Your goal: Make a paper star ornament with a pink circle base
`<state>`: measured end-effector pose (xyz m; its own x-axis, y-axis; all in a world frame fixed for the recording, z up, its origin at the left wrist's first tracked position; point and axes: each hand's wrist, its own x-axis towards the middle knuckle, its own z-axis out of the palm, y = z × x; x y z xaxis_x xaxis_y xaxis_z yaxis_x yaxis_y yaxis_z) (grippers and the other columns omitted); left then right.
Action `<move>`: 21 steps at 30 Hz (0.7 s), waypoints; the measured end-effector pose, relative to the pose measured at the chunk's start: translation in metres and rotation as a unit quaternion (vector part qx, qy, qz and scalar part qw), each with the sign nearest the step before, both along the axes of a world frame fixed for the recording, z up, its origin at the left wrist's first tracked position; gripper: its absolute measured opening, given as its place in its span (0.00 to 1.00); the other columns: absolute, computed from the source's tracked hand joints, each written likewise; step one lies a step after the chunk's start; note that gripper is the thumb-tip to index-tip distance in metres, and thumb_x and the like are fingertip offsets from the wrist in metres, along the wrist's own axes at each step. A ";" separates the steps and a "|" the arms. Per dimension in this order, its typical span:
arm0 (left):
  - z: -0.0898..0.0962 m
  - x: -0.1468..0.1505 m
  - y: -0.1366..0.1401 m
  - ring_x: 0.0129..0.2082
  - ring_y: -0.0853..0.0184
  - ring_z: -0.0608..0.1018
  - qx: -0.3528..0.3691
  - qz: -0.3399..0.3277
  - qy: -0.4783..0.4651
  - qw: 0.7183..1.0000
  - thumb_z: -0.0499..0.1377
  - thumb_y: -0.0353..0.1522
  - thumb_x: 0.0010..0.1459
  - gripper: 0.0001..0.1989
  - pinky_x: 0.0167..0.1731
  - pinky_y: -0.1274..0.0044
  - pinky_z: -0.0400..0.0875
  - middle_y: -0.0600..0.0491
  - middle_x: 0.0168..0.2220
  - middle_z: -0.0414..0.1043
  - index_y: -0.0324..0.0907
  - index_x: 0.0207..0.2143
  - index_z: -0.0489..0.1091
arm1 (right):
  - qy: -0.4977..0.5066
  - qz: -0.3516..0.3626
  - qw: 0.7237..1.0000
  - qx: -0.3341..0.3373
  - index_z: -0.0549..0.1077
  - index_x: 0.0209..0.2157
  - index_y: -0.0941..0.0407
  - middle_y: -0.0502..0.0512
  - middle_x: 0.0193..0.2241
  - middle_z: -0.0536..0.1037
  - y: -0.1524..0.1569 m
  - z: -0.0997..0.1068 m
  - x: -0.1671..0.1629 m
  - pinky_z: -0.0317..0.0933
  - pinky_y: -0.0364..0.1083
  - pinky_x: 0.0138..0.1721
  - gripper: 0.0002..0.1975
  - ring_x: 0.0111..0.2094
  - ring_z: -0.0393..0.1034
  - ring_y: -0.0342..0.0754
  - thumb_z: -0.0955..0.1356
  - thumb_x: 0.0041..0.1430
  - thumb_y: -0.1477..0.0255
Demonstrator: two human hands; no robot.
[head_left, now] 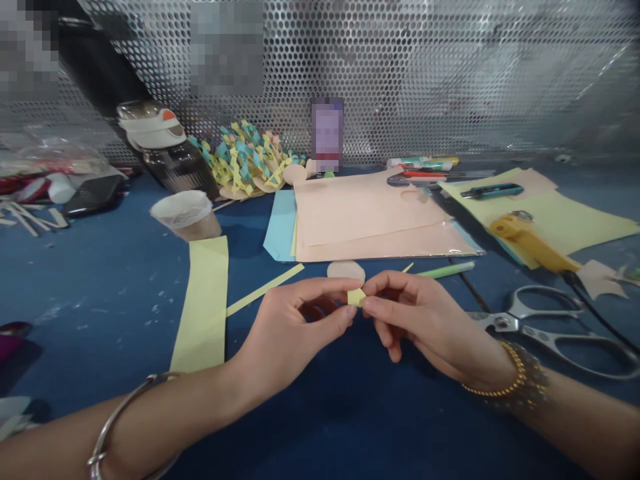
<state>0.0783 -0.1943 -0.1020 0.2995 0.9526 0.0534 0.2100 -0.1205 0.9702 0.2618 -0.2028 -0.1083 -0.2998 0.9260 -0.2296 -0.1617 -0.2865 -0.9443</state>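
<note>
Paper piece [355, 297], pale yellow, small, flat-faced with angular corners. Held over the desk [330, 413], well short of the far edge along the metal mesh [400, 80], pinched at one side between thumb and forefinger of the left hand [293, 323], at the other by thumb and forefinger of the right hand [427, 310]. Just beyond, a pale disc [346, 271]; then a paper stack [370, 213] toward the far edge. Leftward, a wide yellow strip [203, 300] beside the left forearm [190, 400]; rightward, scissors [506, 323] near the right wrist [487, 363]. Blue surface showing between both arms, with room for moving.
</note>
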 end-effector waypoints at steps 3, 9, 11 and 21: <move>0.000 0.000 0.001 0.28 0.74 0.78 -0.008 0.000 -0.007 1.000 0.64 0.29 0.52 0.12 0.28 0.86 0.72 0.59 0.29 0.80 0.50 0.39 0.78 | 0.002 0.000 1.000 0.007 0.72 0.32 0.57 0.43 0.15 0.70 0.000 0.000 -0.001 0.64 0.35 0.14 0.08 0.16 0.64 0.37 0.72 0.54 0.68; 0.001 0.000 0.001 0.26 0.75 0.78 -0.017 0.008 -0.017 1.000 0.65 0.30 0.51 0.12 0.26 0.87 0.71 0.61 0.28 0.79 0.52 0.38 0.78 | -0.007 0.006 1.000 0.007 0.74 0.33 0.57 0.44 0.16 0.70 0.000 0.000 0.001 0.65 0.35 0.14 0.09 0.16 0.64 0.37 0.73 0.53 0.67; 0.001 0.000 0.001 0.26 0.75 0.78 -0.016 0.007 -0.018 1.000 0.65 0.30 0.51 0.12 0.26 0.87 0.71 0.61 0.28 0.79 0.52 0.38 0.78 | -0.012 0.007 1.000 0.008 0.74 0.34 0.57 0.44 0.16 0.70 0.000 0.000 0.001 0.65 0.35 0.14 0.09 0.16 0.64 0.37 0.73 0.53 0.68; 0.000 0.003 0.001 0.27 0.76 0.79 -0.032 -0.005 -0.048 0.998 0.65 0.28 0.51 0.12 0.28 0.88 0.73 0.60 0.28 0.79 0.49 0.39 0.78 | -0.017 0.003 1.000 0.023 0.73 0.32 0.57 0.44 0.15 0.70 0.001 -0.002 0.001 0.64 0.35 0.14 0.09 0.16 0.64 0.37 0.72 0.54 0.67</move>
<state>0.0812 -0.1936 -0.1019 0.3049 0.9521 0.0215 0.1144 -0.0590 0.9917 0.2633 -0.2019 -0.1105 -0.2984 0.9340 -0.1963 -0.1276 -0.2429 -0.9616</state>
